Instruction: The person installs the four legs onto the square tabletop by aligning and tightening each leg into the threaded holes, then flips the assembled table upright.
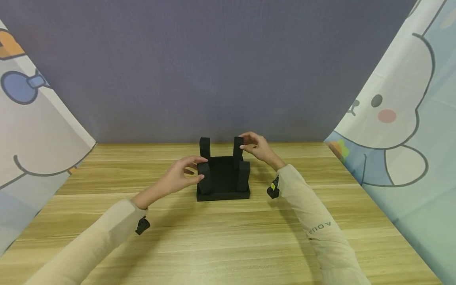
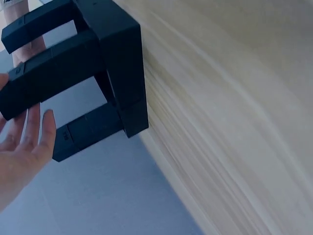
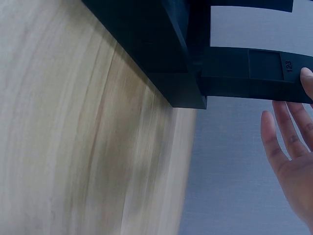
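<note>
A black frame (image 1: 223, 196) with a square base and upright posts at its corners stands on the table. My left hand (image 1: 178, 174) holds the top of the front left post (image 1: 204, 182) between thumb and fingers. At the back right post (image 1: 237, 152), my right hand (image 1: 263, 150) has its thumb on one face and fingertips on another, near the top. In the right wrist view, the digits "123" are marked on this post (image 3: 266, 66) beside the thumb. The front right post (image 1: 244, 176) and back left post (image 1: 204, 147) are untouched.
The wood-grain table (image 1: 221, 245) extends around the frame. A grey upright panel (image 1: 213, 71) rises along the table's back edge, close behind the frame. Cartoon-printed cloths (image 1: 399, 118) hang at both sides. Small black devices (image 1: 273, 189) are worn at both wrists.
</note>
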Action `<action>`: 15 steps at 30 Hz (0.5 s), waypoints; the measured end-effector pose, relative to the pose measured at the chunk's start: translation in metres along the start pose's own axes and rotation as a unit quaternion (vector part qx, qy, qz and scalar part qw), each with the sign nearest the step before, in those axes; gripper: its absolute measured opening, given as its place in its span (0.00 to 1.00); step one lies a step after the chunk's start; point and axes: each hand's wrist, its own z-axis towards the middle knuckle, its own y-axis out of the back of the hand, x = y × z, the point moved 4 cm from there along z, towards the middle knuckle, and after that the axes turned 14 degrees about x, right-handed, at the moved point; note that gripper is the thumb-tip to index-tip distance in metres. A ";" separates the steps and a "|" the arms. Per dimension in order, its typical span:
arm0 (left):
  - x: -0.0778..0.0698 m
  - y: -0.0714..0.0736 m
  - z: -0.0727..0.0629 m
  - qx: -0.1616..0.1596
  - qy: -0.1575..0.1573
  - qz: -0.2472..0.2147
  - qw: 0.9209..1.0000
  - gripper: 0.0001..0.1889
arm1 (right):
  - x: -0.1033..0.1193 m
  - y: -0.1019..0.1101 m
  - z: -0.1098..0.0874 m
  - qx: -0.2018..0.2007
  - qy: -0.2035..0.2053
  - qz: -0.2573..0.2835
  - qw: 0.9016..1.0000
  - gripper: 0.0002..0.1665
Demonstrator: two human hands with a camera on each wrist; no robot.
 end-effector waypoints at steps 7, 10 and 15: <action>0.001 0.004 0.004 0.044 -0.012 0.003 0.999 0.23 | 0.000 0.000 0.001 -0.002 0.004 -0.001 1.000 0.21; 0.000 0.004 0.005 0.049 -0.009 0.005 0.999 0.24 | 0.000 0.000 0.001 -0.002 0.003 -0.001 1.000 0.21; 0.000 0.003 0.002 0.040 -0.001 0.003 0.999 0.26 | 0.000 0.000 0.000 0.000 0.000 -0.003 1.000 0.21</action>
